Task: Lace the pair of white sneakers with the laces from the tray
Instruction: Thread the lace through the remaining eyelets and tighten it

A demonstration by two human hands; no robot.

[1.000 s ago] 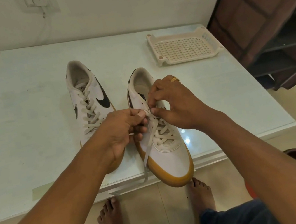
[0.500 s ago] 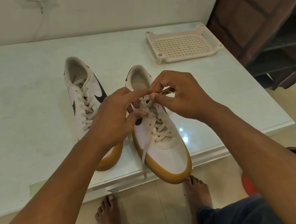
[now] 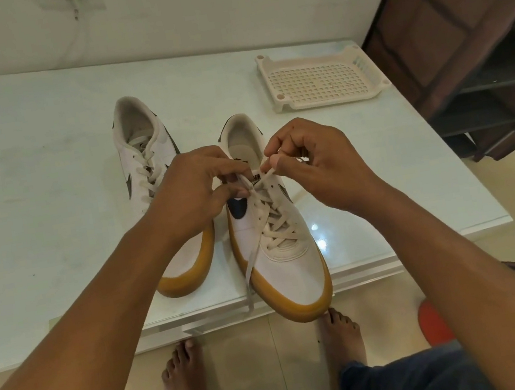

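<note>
Two white sneakers with tan soles stand on the pale table (image 3: 48,201). The left sneaker (image 3: 144,152) is laced and partly hidden by my left hand. The right sneaker (image 3: 288,257) has its toe over the table's front edge. Above its upper eyelets my left hand (image 3: 196,191) pinches one end of the off-white lace (image 3: 270,223), and my right hand (image 3: 311,162) pinches the other end. A loose length of that lace hangs down the shoe's left side toward the table edge.
A cream perforated plastic tray (image 3: 321,82) sits at the table's back right with nothing in it. A dark brown shelf unit (image 3: 467,37) stands to the right of the table. My bare feet (image 3: 183,375) are on the tiled floor below the front edge.
My hands have drawn slightly apart over the right sneaker's upper eyelets, pulling the lace ends outward. The view has tilted down a little.
</note>
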